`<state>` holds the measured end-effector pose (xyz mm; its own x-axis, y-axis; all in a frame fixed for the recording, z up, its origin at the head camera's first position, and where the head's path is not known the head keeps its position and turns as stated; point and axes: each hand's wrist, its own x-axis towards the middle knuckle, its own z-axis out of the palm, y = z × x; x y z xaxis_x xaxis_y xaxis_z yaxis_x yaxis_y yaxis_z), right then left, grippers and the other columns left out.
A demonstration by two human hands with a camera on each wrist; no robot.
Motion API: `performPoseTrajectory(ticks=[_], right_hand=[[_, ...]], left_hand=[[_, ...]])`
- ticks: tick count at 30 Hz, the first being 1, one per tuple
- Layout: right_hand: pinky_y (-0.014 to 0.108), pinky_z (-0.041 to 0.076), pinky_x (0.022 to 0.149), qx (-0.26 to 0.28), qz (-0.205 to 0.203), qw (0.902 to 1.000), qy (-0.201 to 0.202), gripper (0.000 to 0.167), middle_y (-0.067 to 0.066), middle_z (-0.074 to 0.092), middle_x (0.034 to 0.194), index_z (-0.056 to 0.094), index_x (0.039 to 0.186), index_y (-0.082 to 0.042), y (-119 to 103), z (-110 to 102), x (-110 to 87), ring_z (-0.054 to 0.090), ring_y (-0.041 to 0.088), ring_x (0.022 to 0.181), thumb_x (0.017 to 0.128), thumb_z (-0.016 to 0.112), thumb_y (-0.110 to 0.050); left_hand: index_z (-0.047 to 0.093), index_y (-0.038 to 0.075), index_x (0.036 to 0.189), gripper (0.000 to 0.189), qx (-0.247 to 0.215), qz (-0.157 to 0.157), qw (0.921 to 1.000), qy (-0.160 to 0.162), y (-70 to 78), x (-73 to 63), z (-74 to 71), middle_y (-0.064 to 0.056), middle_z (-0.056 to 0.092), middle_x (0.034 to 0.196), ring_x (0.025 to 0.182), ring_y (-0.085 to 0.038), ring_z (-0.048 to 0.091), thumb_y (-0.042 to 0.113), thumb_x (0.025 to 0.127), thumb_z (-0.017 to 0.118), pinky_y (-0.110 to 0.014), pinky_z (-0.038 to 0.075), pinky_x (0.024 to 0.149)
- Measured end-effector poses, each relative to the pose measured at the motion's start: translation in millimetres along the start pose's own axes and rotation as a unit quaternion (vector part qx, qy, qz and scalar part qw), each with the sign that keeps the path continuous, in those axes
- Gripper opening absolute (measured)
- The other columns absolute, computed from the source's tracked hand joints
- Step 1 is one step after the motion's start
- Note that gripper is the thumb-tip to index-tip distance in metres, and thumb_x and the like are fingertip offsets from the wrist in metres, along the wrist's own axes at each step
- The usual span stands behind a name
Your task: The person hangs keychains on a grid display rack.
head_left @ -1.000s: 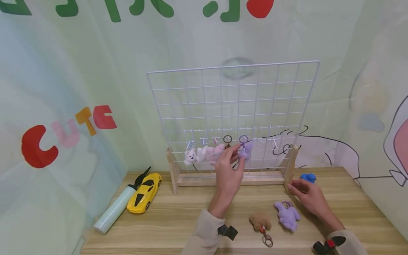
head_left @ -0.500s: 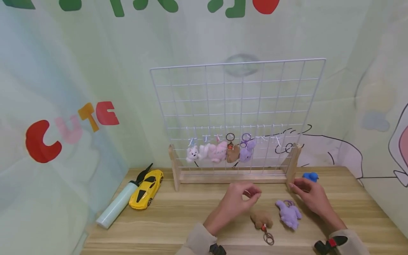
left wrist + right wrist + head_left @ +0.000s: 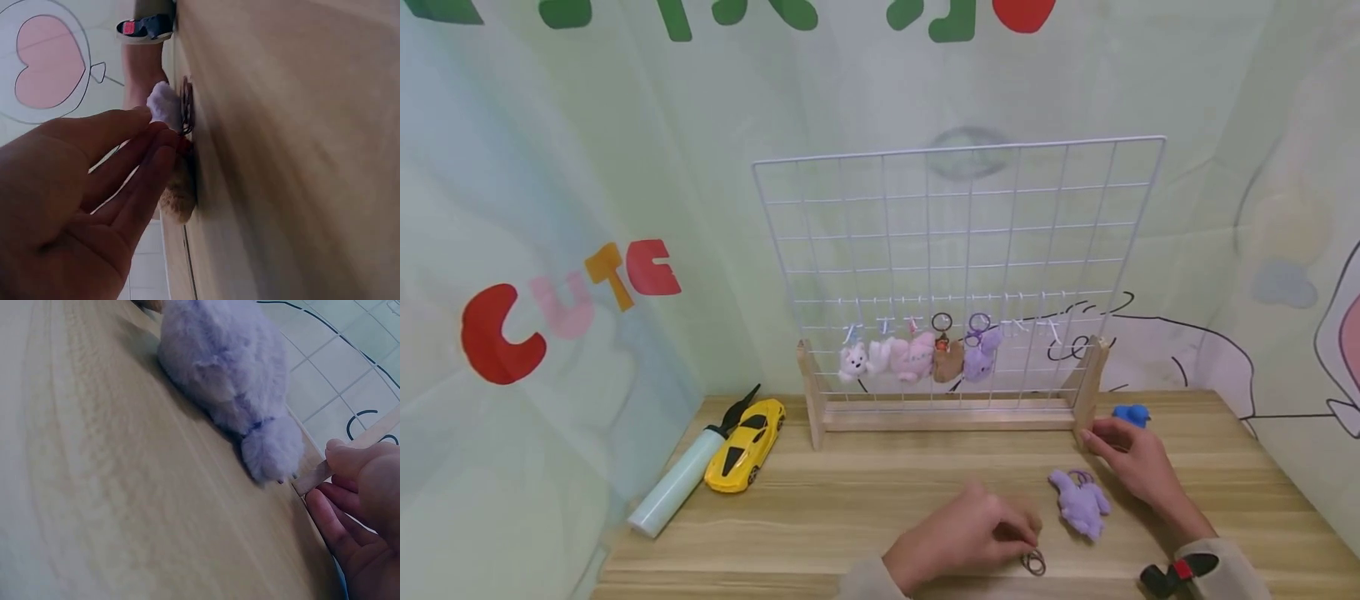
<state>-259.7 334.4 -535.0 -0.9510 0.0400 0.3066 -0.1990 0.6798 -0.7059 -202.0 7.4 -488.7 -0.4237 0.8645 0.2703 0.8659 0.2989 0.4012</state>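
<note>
The brown plush [image 3: 178, 203] lay on the counter [image 3: 820, 533], nubbly and rounded, with a dark metal ring [image 3: 1033, 562] near it and a red bit at one end. The left hand [image 3: 964, 533] was at it, fingers narrow; through blur and overlap, whether they pinched it could not be told. The right hand [image 3: 1133, 462] held the foot of the stand [image 3: 947, 417], smooth pale wood, between thumb and fingers. Nearby lay a purple plush [image 3: 1081, 507], its ring beside its body.

The stand bore an upright grid [image 3: 958, 151] of thin white wire, with a row of soft hung toys [image 3: 913, 358] in white, pink, brown and purple. A glossy yellow car [image 3: 741, 454] sat against a pale tube [image 3: 681, 479] at the left, and a blue toy [image 3: 1129, 415] near the right hand.

The counter was light, streaky wood grain. Behind it hung a creased, pale green backdrop [image 3: 850, 92] with "CUTE" in coloured letters.

The left wrist view showed the brown plush's body, mostly covered in the head view, and a whole pink heart on the backdrop. The right wrist view showed the purple plush's long fur and round tuft.
</note>
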Motion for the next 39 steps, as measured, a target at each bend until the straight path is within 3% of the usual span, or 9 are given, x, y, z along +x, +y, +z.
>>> performPoseTrajectory(ticks=[5,8,11,17,22,29,34,39], right_hand=[[0.009,0.053,0.082,0.006,0.003,1.0,-0.001,0.031,0.018,0.08,0.115,0.076,0.121,-0.001,-0.2,0.1,-0.7,0.062,-0.015,0.094,0.104,0.075,-0.027],[0.009,0.054,0.082,0.011,0.002,0.9999,0.0,0.031,0.018,0.08,0.115,0.076,0.121,0.0,-1.0,0.2,-1.5,0.063,-0.015,0.094,0.104,0.076,-0.026],[0.01,0.054,0.082,0.012,0.001,0.9999,0.001,0.03,0.017,0.081,0.115,0.076,0.12,-0.001,-1.3,0.4,-1.9,0.063,-0.015,0.093,0.103,0.077,-0.025],[0.01,0.054,0.082,0.005,0.007,0.9999,-0.005,0.032,0.018,0.08,0.116,0.075,0.122,-0.001,-1.7,-0.1,-2.4,0.063,-0.015,0.094,0.103,0.077,-0.027],[0.01,0.053,0.083,0.007,0.014,0.9998,-0.012,0.034,0.018,0.08,0.118,0.075,0.123,-0.001,-3.1,-0.5,-2.7,0.063,-0.014,0.095,0.104,0.076,-0.029],[0.01,0.053,0.083,0.009,0.015,0.9998,-0.013,0.034,0.019,0.08,0.118,0.075,0.123,0.0,-3.5,-0.5,-2.2,0.064,-0.013,0.095,0.104,0.076,-0.029],[0.01,0.054,0.083,0.011,0.012,0.9998,-0.012,0.033,0.019,0.08,0.117,0.075,0.122,0.0,-3.4,-0.5,-1.9,0.064,-0.013,0.095,0.104,0.076,-0.028],[0.01,0.054,0.083,0.012,0.01,0.9998,-0.012,0.033,0.018,0.08,0.117,0.075,0.122,0.0,-3.3,-0.5,-1.6,0.063,-0.013,0.095,0.104,0.076,-0.027]], left_hand=[[0.087,0.024,0.112,0.016,0.035,0.011,0.998,-0.052,6.3,-1.5,5.1,0.01,0.076,0.121,0.105,0.013,0.063,0.027,0.097,0.084,0.003,0.044,0.091],[0.086,0.024,0.11,0.015,0.051,0.001,0.997,-0.058,9.6,-1.0,6.7,0.011,0.077,0.126,0.11,0.011,0.064,0.028,0.096,0.085,0.001,0.045,0.094],[0.085,0.023,0.106,0.01,0.061,-0.014,0.997,-0.046,11.8,-1.2,8.2,0.012,0.078,0.12,0.106,0.011,0.064,0.026,0.097,0.084,0.001,0.044,0.094],[0.081,0.022,0.097,0.003,0.072,-0.024,0.9971,-0.003,12.1,-0.2,11.4,0.017,0.075,0.093,0.081,0.015,0.058,0.023,0.096,0.084,0.003,0.04,0.075],[0.077,0.02,0.095,0.008,0.068,-0.045,0.9965,0.018,14.1,-1.5,11.0,0.016,0.072,0.083,0.071,0.015,0.05,0.016,0.093,0.084,0.002,0.037,0.066],[0.07,0.02,0.08,0.018,0.09,-0.067,0.9933,0.027,17.2,-1.8,7.7,0.017,0.053,0.066,0.057,0.01,0.034,0.011,0.092,0.08,-0.003,0.03,0.053],[0.077,0.016,0.087,0.011,0.069,-0.086,0.9933,0.033,14.4,-2.3,6.8,0.015,0.062,0.071,0.059,0.011,0.037,0.007,0.092,0.077,-0.002,0.032,0.055],[0.085,0.011,0.101,0.015,0.032,-0.118,0.9911,0.053,6.3,-3.1,8.7,0.011,0.08,0.089,0.075,0.017,0.055,0.004,0.091,0.077,0.001,0.043,0.067]])
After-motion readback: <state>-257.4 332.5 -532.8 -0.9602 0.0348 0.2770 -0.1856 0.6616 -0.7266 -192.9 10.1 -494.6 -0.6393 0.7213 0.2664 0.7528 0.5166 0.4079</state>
